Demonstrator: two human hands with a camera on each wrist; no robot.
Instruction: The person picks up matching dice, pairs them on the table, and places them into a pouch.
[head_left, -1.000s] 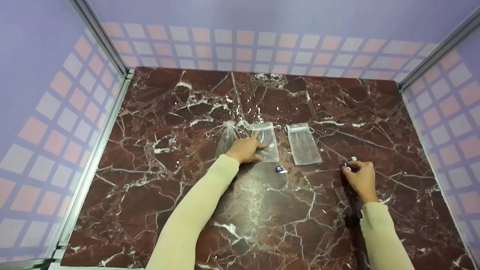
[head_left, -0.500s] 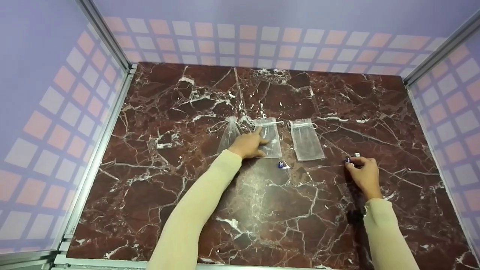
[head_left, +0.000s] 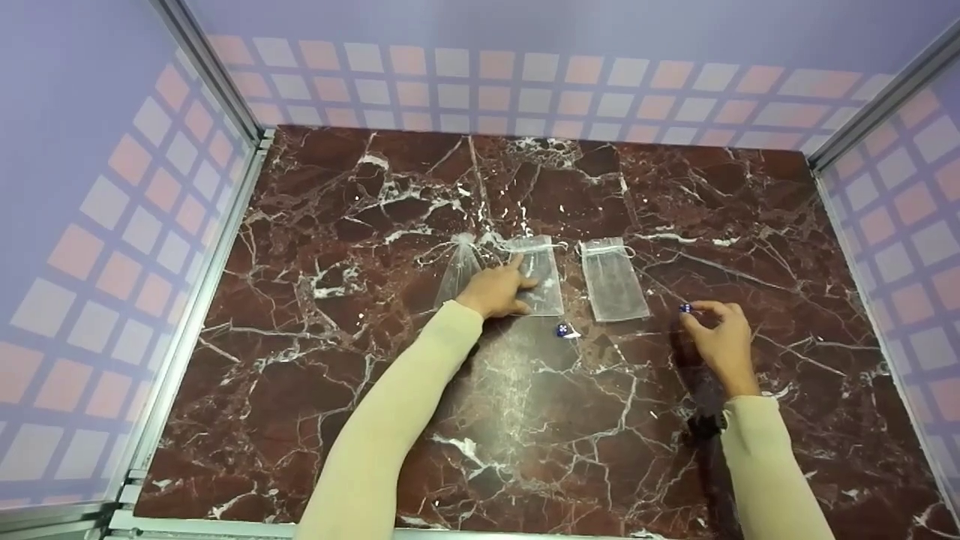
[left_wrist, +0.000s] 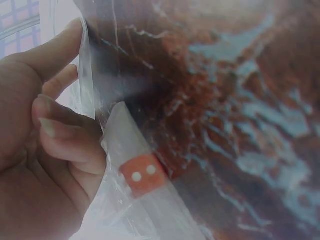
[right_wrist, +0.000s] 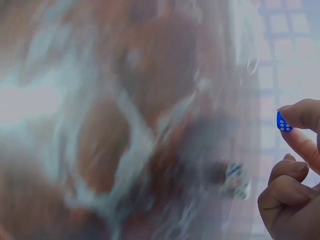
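My right hand (head_left: 721, 341) pinches a blue die (right_wrist: 284, 122) with white pips between thumb and fingertip, close to the right-hand drawstring bag. My left hand (head_left: 495, 289) rests with extended fingers on the middle sheer white drawstring bag (head_left: 551, 289), which lies flat. Just left of that hand is a gathered sheer bag (head_left: 459, 271), its lower part covered by the hand. In the left wrist view an orange-red die (left_wrist: 143, 175) shows through sheer bag fabric beside the fingers. Another blue die (head_left: 562, 330) lies on the table below the middle bag.
A third sheer bag (head_left: 615, 283) lies flat to the right of the middle one. Light-coloured dice (right_wrist: 237, 181) sit near my right hand, blurred. The dark red marbled table (head_left: 570, 450) is bounded by patterned panels (head_left: 525, 67) at back and sides.
My right hand has moved a little left and away from me with the pinched blue die. The whitish die by its fingertips has dropped out of sight in the head view. My left hand stays put.
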